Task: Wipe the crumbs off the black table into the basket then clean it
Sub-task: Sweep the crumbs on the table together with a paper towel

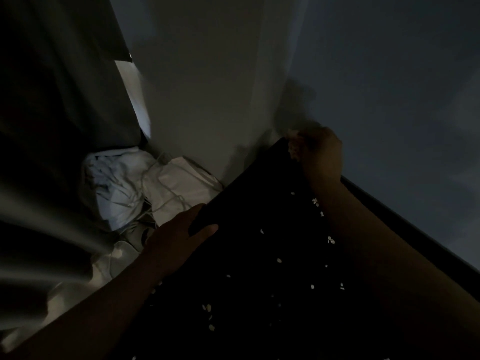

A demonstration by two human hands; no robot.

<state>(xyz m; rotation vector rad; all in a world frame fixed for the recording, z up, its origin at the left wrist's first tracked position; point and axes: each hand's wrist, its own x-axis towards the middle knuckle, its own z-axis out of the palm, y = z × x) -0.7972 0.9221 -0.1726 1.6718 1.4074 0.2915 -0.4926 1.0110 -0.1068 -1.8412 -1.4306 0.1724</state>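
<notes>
Black table (246,255), crumbs (279,260) scattered | dim rm, curtain (52,126) | L hand (179,229) grips edge | R hand (322,152) cups crumbs

In dim light pale crumbs (279,260) lie scattered over the black worktop (246,255). The left hand (179,235) holds the worktop's left edge, thumb on top and fingers down the side, while the right hand (322,154) sits at the far corner, fingers curled against a small heap of crumbs. Beyond the left edge lie white bundles (181,183) below a grey curtain (52,126).
</notes>
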